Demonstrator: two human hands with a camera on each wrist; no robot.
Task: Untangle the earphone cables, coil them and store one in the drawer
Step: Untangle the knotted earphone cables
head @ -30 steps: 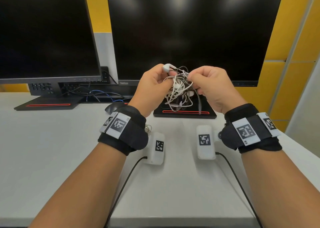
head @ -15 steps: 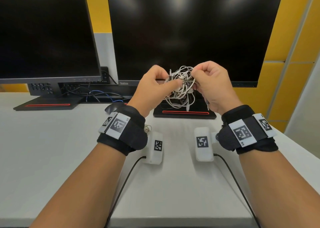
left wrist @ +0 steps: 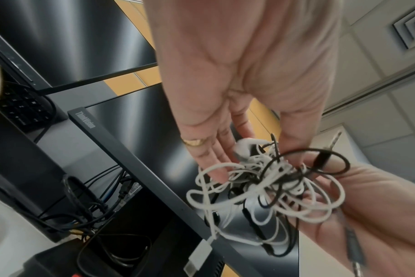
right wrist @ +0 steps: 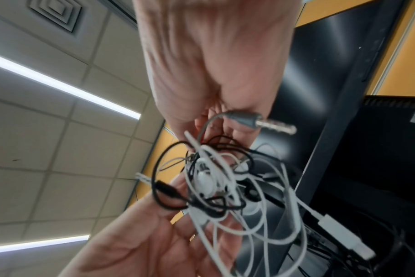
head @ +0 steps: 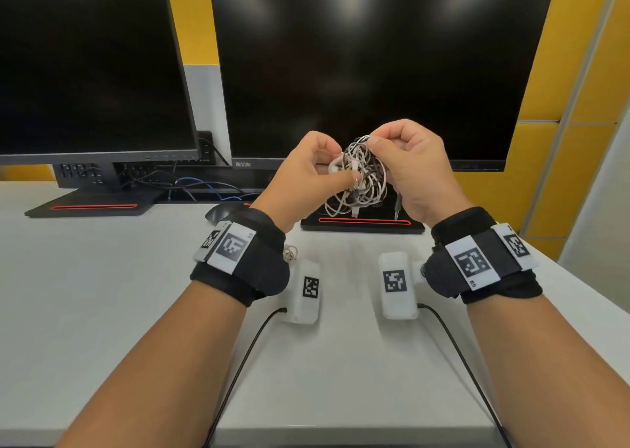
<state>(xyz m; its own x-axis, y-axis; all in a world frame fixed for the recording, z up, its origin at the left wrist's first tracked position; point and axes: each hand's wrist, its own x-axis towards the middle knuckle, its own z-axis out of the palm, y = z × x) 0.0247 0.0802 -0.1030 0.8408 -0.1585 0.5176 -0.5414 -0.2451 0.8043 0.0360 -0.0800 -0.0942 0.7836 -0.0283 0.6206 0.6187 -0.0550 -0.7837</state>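
- Earphone cables: one white/dark knot, held in the air between both hands, above the desk and in front of the right monitor.
- Left hand: raised at chest height, back of hand to head cam, thumb side up. Thumb and fingers close on the left side of the tangle; a white earbud sits at the fingertips. Left wrist view shows the fingers fairly straight, reaching into the loops, gold ring on one.
- Right hand: same height, fingers curled, pinching the top of the bundle between thumb and forefinger. Palm faces left toward the other hand.
- Hands close together, only the knot between them; both forearms angle inward from the frame's bottom corners.
- Loose ends: grey jack plug hangs by the right palm; white flat connector dangles below the tangle.
- Black jack sticks out of the knot near the right hand's fingers.
- Wrist bands with printed markers on both wrists.
- Second monitor at left, screen dark.
- Drawer not in view.
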